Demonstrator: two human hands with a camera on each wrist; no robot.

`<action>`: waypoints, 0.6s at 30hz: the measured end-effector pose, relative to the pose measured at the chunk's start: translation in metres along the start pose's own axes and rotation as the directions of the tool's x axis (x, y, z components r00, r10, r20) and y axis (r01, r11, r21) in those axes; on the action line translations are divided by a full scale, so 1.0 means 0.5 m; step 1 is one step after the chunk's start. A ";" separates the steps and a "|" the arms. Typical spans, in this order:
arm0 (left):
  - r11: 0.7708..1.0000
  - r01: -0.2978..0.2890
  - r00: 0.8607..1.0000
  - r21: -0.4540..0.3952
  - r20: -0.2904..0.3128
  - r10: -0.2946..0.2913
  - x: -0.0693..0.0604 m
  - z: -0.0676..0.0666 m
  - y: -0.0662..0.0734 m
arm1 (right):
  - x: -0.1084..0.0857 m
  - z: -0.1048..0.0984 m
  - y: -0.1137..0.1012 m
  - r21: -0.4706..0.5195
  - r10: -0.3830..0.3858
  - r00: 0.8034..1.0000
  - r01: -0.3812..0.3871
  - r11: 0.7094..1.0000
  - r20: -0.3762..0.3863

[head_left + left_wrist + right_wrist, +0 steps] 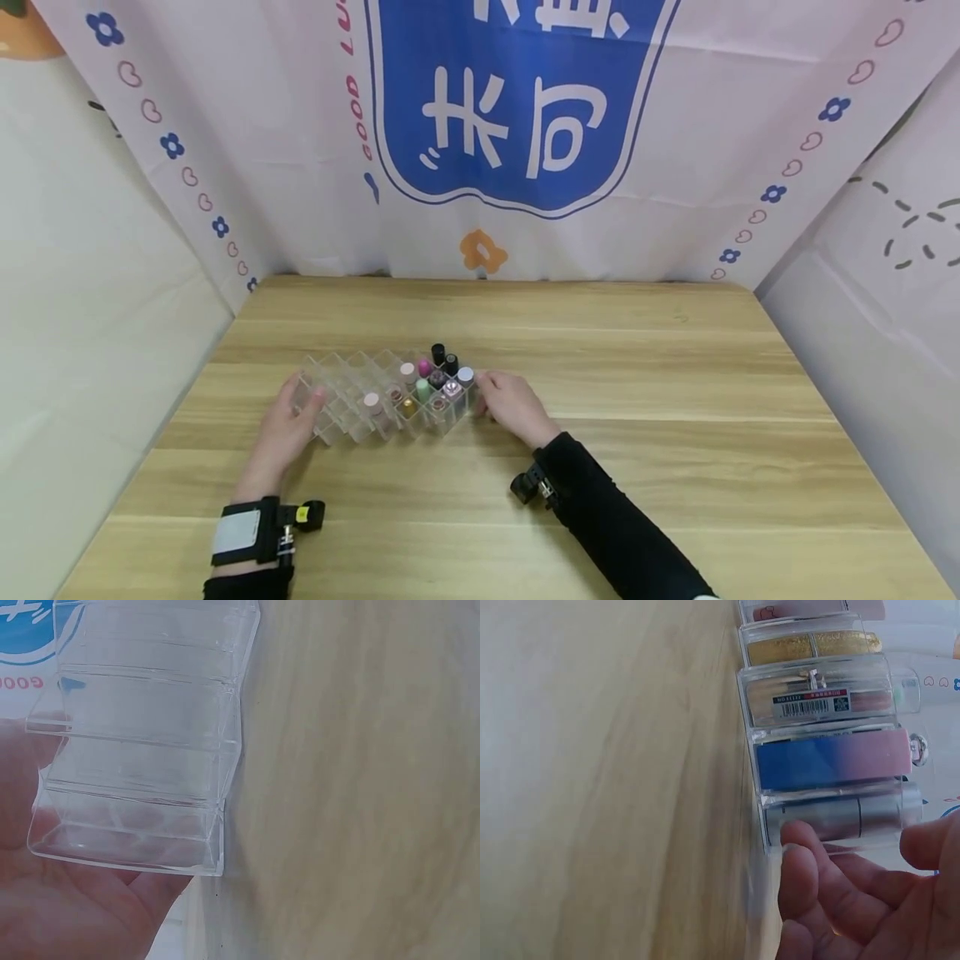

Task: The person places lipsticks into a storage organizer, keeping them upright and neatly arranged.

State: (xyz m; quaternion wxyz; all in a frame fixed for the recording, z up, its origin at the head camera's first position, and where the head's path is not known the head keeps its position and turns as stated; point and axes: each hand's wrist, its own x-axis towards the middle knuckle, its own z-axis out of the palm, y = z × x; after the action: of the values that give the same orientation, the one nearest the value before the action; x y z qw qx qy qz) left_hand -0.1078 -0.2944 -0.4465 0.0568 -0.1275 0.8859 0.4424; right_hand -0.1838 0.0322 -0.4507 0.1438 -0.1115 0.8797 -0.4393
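A clear plastic lipstick organizer [347, 393] with zigzag compartments stands on the table. My left hand [282, 427] grips its left end, thumb at the front; the compartments there hold nothing. Lipstick tubes [423, 388] fill much of the right half, with black, white, pink, green and gold tops. At the right end my right hand [517, 407] holds the organizer's corner with curled fingers. In the right wrist view those fingers lie by a silver tube [810, 816], beside a blue-and-pink tube [832, 761] and a gold tube [780, 651].
The wood-grain table [637, 358] extends around the organizer. Behind it hangs a white printed cloth [300, 200] with a blue badge, and pale cloth walls [97, 333] flank the sides. Each wrist wears a small camera.
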 end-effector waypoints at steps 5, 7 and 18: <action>1.000 0.001 1.000 -0.007 0.007 -0.001 0.000 0.005 0.002 | 0.000 0.002 0.001 -0.006 0.001 1.000 -0.001 1.000 -0.022; 1.000 -0.006 1.000 -0.008 0.007 0.006 0.001 0.008 0.005 | -0.003 -0.001 0.002 -0.006 0.001 1.000 -0.001 1.000 -0.027; 0.999 -0.043 0.999 -0.027 0.013 0.043 0.006 0.028 0.026 | -0.017 -0.019 0.019 -0.017 0.023 0.999 -0.024 1.000 -0.045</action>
State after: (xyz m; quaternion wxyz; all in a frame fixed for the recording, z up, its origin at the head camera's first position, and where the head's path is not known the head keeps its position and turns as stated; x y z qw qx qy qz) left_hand -0.1142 -0.2762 -0.4458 0.0516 -0.1060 0.8821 0.4562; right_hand -0.1797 0.0477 -0.4515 0.1283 -0.0927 0.8878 -0.4322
